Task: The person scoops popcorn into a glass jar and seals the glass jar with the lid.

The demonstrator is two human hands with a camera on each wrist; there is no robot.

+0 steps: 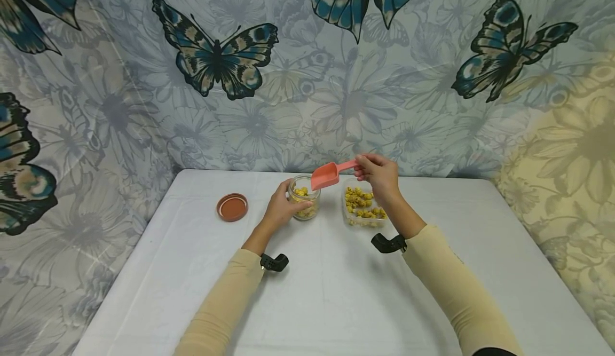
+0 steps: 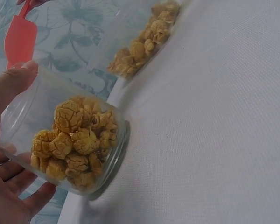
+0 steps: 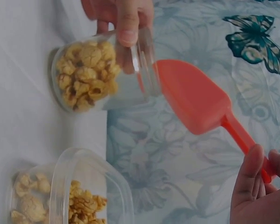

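Observation:
My left hand (image 1: 282, 205) grips a clear glass jar (image 1: 306, 210) that stands on the table, thumb on the near side and fingers round the far side. Caramel popcorn (image 2: 77, 140) fills the lower part of the jar. Between thumb and fingers, my right hand (image 1: 379, 177) pinches the handle of a coral-red scoop (image 1: 325, 176). The scoop tilts down toward the left, its tip at the jar's mouth, and no popcorn shows in its bowl. Below the right hand sits a clear plastic container (image 3: 67, 163) with more popcorn (image 1: 360, 198) in it.
A brown round lid (image 1: 232, 207) lies on the table left of the jar. White cloth covers the table (image 1: 307, 292). A butterfly-print fabric backdrop (image 1: 259, 126) rises behind the table's far edge.

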